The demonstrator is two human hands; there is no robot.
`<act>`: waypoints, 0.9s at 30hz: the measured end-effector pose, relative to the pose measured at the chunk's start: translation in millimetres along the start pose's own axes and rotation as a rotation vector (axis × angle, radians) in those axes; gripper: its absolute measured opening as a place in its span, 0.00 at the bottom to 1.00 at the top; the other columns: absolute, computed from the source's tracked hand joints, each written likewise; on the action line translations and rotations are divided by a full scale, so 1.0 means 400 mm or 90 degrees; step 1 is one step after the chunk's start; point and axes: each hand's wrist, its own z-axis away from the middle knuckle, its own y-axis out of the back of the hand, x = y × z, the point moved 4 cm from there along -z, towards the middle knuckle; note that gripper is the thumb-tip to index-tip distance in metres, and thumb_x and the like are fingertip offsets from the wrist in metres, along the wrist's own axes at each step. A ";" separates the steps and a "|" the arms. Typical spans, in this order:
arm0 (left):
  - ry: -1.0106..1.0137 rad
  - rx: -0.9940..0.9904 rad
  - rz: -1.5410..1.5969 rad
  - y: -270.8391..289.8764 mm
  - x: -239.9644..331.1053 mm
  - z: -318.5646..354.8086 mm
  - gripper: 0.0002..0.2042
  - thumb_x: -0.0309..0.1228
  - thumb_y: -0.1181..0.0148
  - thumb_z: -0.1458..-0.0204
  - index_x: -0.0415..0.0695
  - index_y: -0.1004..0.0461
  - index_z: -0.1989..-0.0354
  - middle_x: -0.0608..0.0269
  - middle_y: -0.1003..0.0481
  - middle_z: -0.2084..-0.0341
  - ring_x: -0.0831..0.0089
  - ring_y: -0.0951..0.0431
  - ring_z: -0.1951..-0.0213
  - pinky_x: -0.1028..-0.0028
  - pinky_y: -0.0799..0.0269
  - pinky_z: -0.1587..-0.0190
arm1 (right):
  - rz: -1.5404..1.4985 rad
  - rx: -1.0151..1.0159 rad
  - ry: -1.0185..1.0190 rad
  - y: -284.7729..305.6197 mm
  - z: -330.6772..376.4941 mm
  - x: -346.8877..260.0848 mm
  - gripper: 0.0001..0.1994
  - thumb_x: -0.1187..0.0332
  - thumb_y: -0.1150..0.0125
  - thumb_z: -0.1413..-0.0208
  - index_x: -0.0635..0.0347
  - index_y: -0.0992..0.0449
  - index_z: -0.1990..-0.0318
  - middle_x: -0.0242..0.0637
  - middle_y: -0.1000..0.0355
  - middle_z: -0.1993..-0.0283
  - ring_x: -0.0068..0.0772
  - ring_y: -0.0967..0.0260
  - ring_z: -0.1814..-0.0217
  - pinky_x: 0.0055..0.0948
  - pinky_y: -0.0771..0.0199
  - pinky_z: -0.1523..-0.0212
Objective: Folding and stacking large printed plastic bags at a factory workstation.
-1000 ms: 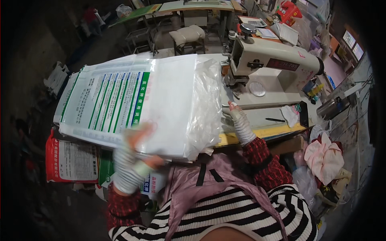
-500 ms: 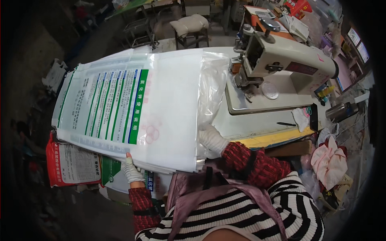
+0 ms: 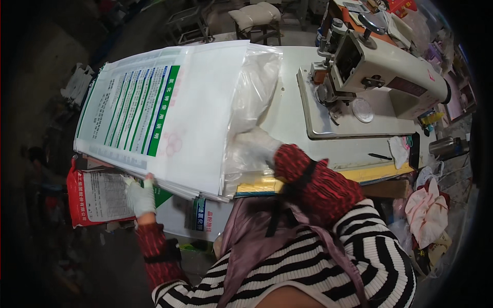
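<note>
A stack of large white woven sacks (image 3: 154, 113) with green and blue printed stripes lies across the left part of the white table (image 3: 287, 118). Clear plastic liner (image 3: 254, 87) sticks out of the sacks' right end. My left hand (image 3: 138, 195), in a white glove, grips the near edge of the stack from below at its lower left. My right hand (image 3: 254, 149), also gloved, rests pressed into the clear plastic liner at the stack's right end; its fingers are buried in the plastic.
A white industrial sewing machine (image 3: 380, 72) stands at the table's right. A pen (image 3: 380, 156) and a white cloth (image 3: 399, 151) lie near the front edge. A red and white printed sack (image 3: 97, 197) lies below the table at left. A padded stool (image 3: 254, 15) stands beyond.
My left hand has dropped from the top of the stack to its lower near edge. My right hand has slid left from the table edge into the plastic liner.
</note>
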 end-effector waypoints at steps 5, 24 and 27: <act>-0.606 0.091 -0.050 0.147 0.328 0.232 0.38 0.40 0.31 0.67 0.33 0.34 0.44 0.42 0.30 0.52 0.47 0.28 0.51 0.59 0.33 0.49 | -0.641 0.065 -0.187 0.019 0.168 0.131 0.20 0.56 0.42 0.42 0.63 0.33 0.52 0.37 0.27 0.63 0.22 0.28 0.68 0.22 0.23 0.67; -0.773 0.111 -0.056 -0.020 0.321 0.355 0.14 0.29 0.43 0.51 0.41 0.27 0.55 0.57 0.25 0.55 0.60 0.27 0.53 0.61 0.32 0.54 | -0.711 0.206 -0.234 0.129 0.543 0.140 0.16 0.57 0.39 0.42 0.59 0.35 0.60 0.35 0.31 0.70 0.20 0.33 0.74 0.18 0.31 0.78; -0.803 -0.050 -0.165 0.045 0.294 0.357 0.23 0.27 0.42 0.52 0.34 0.33 0.45 0.50 0.27 0.51 0.56 0.29 0.49 0.60 0.33 0.50 | -0.743 0.241 -0.235 0.147 0.579 0.150 0.12 0.64 0.39 0.42 0.61 0.33 0.63 0.33 0.32 0.73 0.17 0.38 0.76 0.16 0.36 0.79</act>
